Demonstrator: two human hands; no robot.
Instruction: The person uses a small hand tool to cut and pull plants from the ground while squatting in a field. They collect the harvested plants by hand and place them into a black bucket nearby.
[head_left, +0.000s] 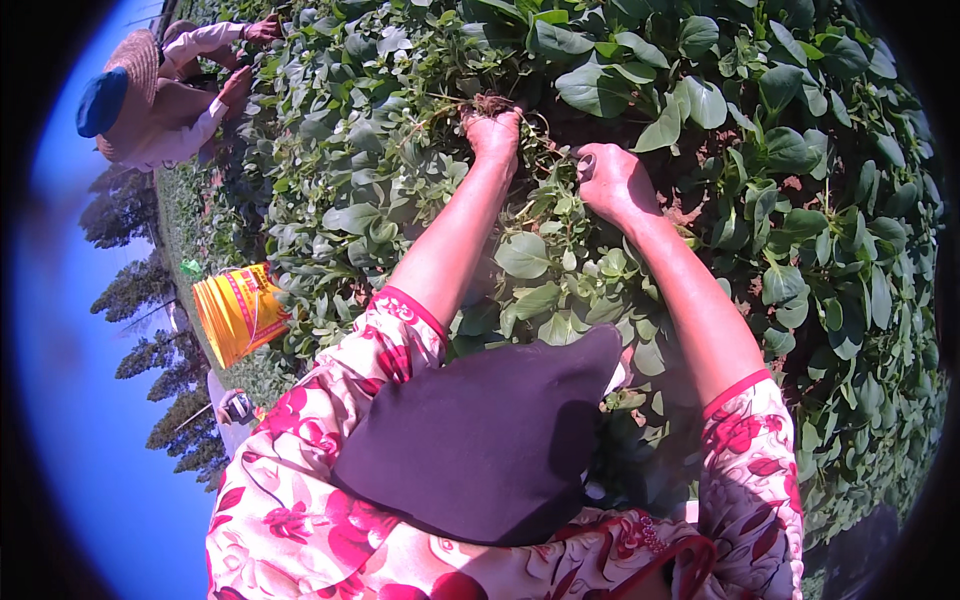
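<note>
My left hand [493,138] is closed round a bunch of uprooted weeds [488,104], with tangled brown roots showing above the fist. Leafy stems spread to either side of it among the plants. A short way to the right, my right hand [617,183] forms a fist low over the bed. A small greyish, rounded end shows at its thumb side, but the rest is hidden in the fist. Between and below both hands grow low weeds [570,215]. Broad-leaved green vegetable plants [598,90] stand close beyond the right hand.
Dense leafy crop [800,240] covers the ground to the right, with patches of reddish soil [685,215] between. At the left stands a yellow bucket [240,312]. Another person [165,95] in a straw hat reaches into the plants at the far left. Dark cloth [480,435] hangs before my chest.
</note>
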